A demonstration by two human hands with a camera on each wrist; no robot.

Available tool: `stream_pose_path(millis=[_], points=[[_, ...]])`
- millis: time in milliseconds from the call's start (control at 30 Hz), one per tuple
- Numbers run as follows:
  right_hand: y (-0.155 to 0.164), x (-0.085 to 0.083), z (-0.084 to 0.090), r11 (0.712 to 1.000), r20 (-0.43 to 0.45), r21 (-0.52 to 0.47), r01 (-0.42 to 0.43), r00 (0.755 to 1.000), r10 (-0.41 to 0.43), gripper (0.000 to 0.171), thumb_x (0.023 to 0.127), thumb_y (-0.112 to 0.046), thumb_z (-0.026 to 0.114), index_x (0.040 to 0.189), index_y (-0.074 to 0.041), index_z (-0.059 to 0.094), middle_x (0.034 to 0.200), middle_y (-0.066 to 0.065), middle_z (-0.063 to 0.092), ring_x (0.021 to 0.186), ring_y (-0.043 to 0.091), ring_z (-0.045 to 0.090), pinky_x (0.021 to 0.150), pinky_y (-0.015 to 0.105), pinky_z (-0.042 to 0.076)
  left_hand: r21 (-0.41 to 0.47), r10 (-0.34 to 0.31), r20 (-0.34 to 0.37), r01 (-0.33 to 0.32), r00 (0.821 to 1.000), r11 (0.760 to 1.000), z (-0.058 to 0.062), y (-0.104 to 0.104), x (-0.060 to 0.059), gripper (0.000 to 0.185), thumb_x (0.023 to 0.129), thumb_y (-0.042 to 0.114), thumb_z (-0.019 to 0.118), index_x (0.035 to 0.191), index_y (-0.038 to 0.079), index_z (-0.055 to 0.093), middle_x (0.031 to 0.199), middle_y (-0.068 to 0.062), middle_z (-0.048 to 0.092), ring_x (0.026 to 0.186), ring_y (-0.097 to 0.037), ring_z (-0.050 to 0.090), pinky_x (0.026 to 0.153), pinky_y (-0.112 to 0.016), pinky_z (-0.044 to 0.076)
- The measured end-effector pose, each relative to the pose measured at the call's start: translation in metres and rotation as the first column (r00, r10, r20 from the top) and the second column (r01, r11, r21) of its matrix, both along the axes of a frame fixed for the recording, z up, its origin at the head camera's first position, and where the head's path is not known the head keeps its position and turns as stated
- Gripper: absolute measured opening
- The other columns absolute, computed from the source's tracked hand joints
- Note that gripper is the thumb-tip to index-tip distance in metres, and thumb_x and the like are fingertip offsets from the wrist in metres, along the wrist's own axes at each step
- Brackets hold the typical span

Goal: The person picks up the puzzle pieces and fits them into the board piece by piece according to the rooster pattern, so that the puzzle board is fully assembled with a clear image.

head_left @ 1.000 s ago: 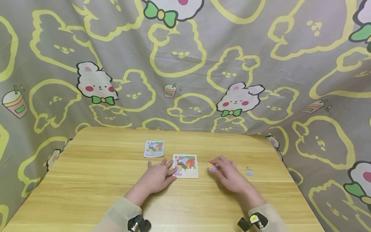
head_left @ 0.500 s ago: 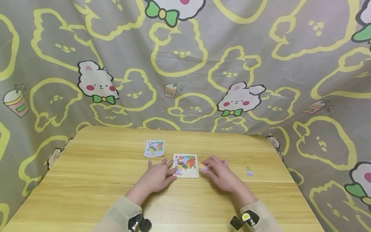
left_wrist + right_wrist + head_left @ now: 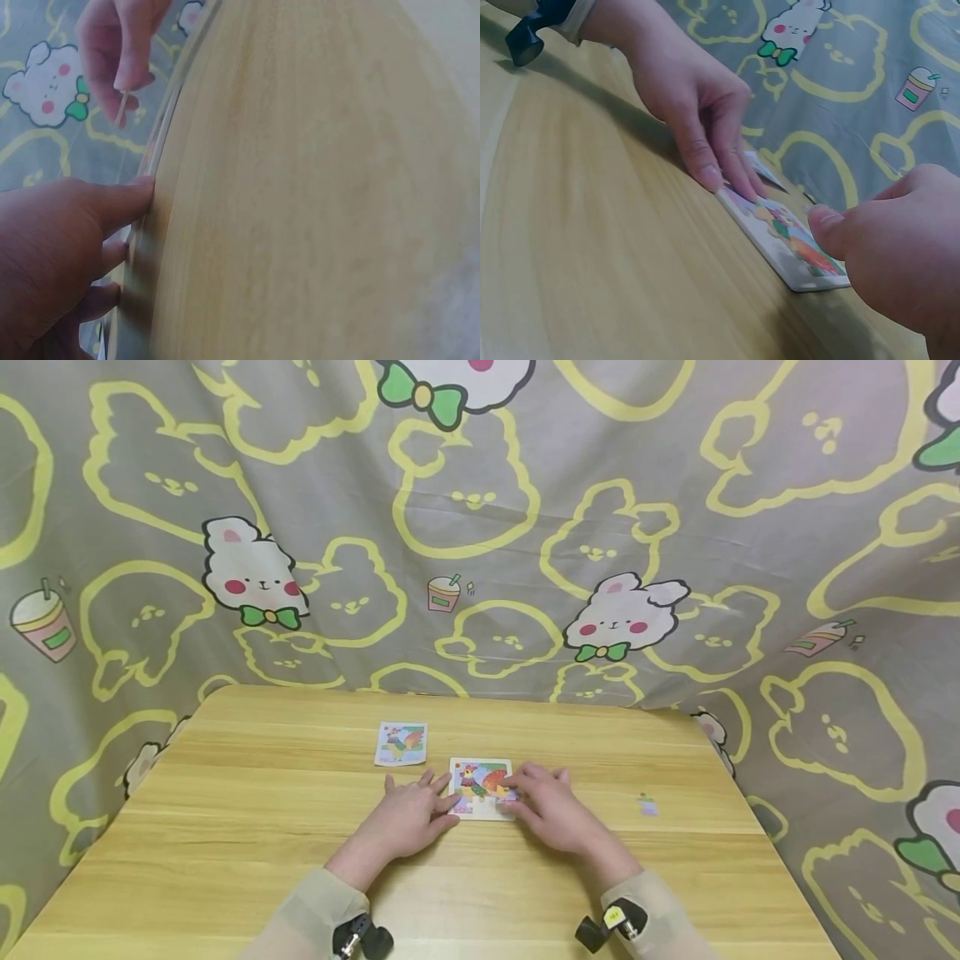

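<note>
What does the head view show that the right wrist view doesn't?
Only the head view shows the loose puzzle piece lying apart on the table and the whole picture card. Only the right wrist view shows the left hand's fingertips pressing flat on the puzzle board's near edge. Both show the puzzle board, left hand and right hand.

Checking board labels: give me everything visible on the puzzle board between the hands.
The puzzle board is a thin, flat, near-square tray with a white rim, looking like card, lying flat on the wooden table. Its picture shows a colourful rooster in red, orange and green; pale gaps remain along its near edge. The left hand rests straight fingers on its left edge. The right hand pinches a small puzzle piece at its right edge. In the right wrist view it shows little thickness.
</note>
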State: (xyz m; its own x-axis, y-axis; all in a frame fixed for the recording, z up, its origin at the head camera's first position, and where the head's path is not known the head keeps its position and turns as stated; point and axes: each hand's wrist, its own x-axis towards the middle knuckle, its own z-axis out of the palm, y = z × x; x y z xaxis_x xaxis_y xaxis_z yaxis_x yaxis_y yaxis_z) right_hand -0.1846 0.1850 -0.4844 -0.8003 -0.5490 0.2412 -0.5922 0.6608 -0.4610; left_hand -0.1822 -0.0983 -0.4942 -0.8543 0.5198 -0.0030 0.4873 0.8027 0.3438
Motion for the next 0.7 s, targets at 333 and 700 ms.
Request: stream_pose_path(millis=[333,700], points=[[-0.017,-0.001,-0.014,0.998,-0.013,0.061,-0.006,1.0,0.007,0.034,0.104,-0.031,0.071,0.131,-0.011,0.072,0.127,-0.001,0.064,0.116,0.017,0.062,0.095,0.048,0.025,0.002,0.001,0.001,-0.001,1.0,1.0,-0.003,-0.001,0.001,0.041,0.104,0.044,0.066,0.139,0.022,0.073,0.158,-0.008,0.051,0.149,-0.042,0.041,0.099,-0.092,0.021],[-0.03,-0.002,-0.015,0.993,-0.041,0.116,-0.016,0.999,0.021,0.039,0.104,-0.033,0.071,0.134,-0.009,0.074,0.126,-0.003,0.064,0.114,0.015,0.058,0.092,0.047,0.026,0.0,-0.001,-0.013,0.001,1.0,1.0,-0.002,-0.001,0.001,0.042,0.105,0.044,0.065,0.14,0.023,0.072,0.158,-0.009,0.051,0.148,-0.043,0.042,0.099,-0.092,0.022]])
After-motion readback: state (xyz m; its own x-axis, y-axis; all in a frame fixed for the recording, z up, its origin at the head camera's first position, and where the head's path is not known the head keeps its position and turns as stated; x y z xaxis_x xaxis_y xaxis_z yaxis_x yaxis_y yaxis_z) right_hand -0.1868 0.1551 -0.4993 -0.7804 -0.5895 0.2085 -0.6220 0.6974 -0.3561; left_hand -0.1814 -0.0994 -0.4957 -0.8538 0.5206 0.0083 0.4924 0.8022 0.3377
